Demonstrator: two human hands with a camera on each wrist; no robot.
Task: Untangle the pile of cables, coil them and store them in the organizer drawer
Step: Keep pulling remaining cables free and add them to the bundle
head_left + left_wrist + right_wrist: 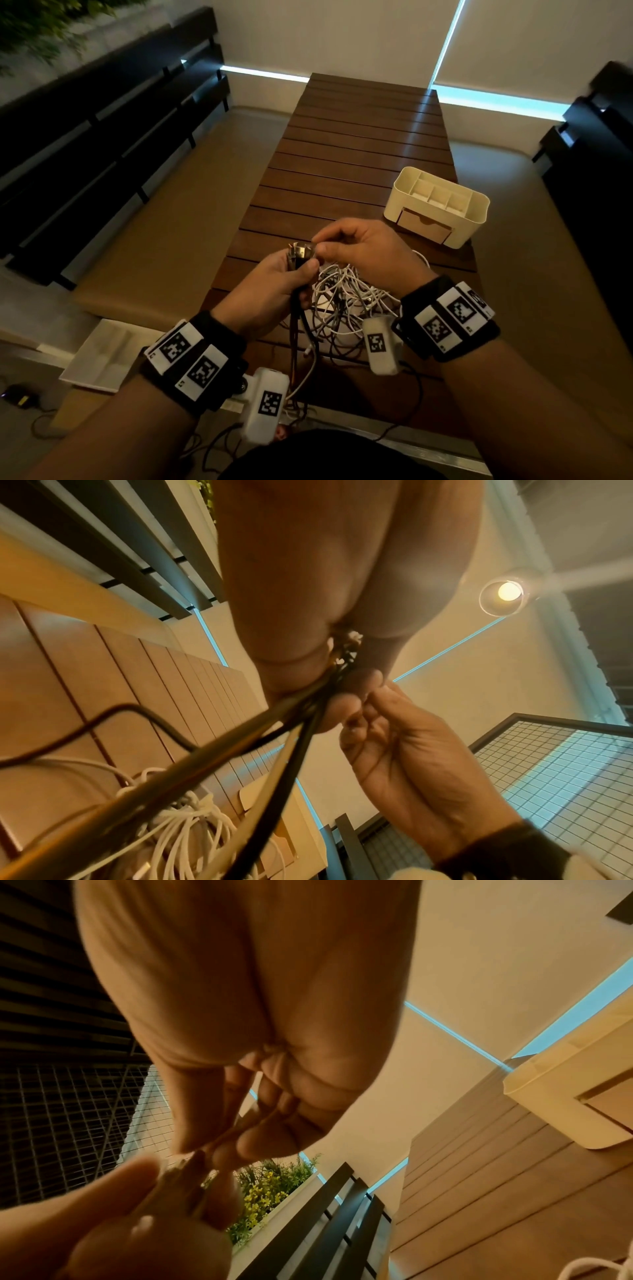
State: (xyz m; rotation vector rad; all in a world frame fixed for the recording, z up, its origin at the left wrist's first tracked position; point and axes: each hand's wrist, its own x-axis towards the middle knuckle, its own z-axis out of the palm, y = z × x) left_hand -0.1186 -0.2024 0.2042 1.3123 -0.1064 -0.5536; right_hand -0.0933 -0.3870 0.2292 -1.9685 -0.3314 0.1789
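A tangled pile of white and grey cables (346,301) lies on the slatted wooden table (359,144), below my hands. My left hand (274,291) grips a bundle of dark cables (301,274) held upright above the pile; their strands (205,756) run down past the wrist. A shiny band (301,251) wraps the top of that bundle. My right hand (359,246) pinches the band's end with thumb and forefinger. The cream organizer (436,205) with its shut wooden drawer (423,226) stands on the table to the right, beyond my right hand.
A white tray (99,359) lies on the floor at the left of the table. A dark slatted bench (102,137) runs along the left and another dark bench (596,154) stands at the right. A black device (19,395) with a cord lies on the floor.
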